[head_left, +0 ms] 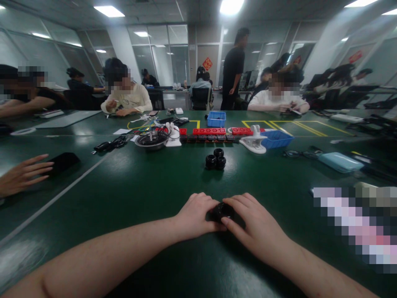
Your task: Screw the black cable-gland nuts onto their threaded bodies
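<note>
Lower centre, the person's left hand (pixel 196 213) and right hand (pixel 256 221) both grip a black hollow part (pixel 221 211); upper centre, a red diamond sign (pixel 207 63) bears unreadably small characters.

The light on my feed comes from overhead: a white rectangular ceiling panel (pixel 232 7) at twelve o'clock blows out to blank white, while everything lower is dim. The glossy dark green tabletop (pixel 149 178) throws back pale glare at eight o'clock and five. I see deep shade under the person's bare right hand (pixel 252 217), and the shiny black hollow cylinder (pixel 223 210) loses most detail to darkness. A hazy streak veils two o'clock. My wide lens slants the thick white pillar (pixel 119 54) at eleven and smears both edges; coarse mosaic blocks hide four o'clock.
</note>
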### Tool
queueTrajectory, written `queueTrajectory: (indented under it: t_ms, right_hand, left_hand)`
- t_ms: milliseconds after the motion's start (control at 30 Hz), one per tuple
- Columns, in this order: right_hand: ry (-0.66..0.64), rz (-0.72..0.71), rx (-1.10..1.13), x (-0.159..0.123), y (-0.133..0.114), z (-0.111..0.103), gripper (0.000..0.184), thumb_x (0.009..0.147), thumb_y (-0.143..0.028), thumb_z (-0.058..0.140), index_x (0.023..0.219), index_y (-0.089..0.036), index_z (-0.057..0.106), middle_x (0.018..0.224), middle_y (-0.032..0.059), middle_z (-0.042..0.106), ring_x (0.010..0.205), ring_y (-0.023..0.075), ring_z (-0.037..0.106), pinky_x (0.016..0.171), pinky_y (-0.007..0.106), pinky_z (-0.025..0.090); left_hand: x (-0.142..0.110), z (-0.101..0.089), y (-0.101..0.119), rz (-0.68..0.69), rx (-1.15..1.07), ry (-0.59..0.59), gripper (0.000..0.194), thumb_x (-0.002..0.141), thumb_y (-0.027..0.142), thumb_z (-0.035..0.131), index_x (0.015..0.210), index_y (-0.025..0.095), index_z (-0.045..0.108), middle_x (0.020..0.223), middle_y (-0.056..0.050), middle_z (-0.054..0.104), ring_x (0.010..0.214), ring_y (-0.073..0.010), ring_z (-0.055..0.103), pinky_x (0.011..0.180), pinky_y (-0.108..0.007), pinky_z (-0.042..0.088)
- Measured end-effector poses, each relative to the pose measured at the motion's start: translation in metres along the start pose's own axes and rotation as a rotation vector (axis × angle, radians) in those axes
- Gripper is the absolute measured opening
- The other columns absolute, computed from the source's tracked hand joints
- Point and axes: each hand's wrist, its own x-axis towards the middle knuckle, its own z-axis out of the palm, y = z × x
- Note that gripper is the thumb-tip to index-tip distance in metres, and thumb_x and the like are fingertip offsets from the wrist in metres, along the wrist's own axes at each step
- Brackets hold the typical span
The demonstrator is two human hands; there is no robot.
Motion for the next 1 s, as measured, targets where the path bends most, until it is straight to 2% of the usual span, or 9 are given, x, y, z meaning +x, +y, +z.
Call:
queueTrajectory:
  t_ms: [1000]
  right_hand:
    - [-0.023,0.009,0.003,-0.0009,0.0006,0.0029,0.028,0.081,-0.027,0.050,0.105,-0.013,0.058,0.095,0.0100,0.060,0.086,0.0215,0.052,0.077,0.039,0.047]
  left_hand:
    - [0.0003,-0.0020,0.0013,0.003,0.006,-0.012,0.037,0.071,0.053,0.059,0.088,0.020,0.057,0.082,0.000,0.057,0.078,-0.0179,0.048,0.070,-0.031,0.036]
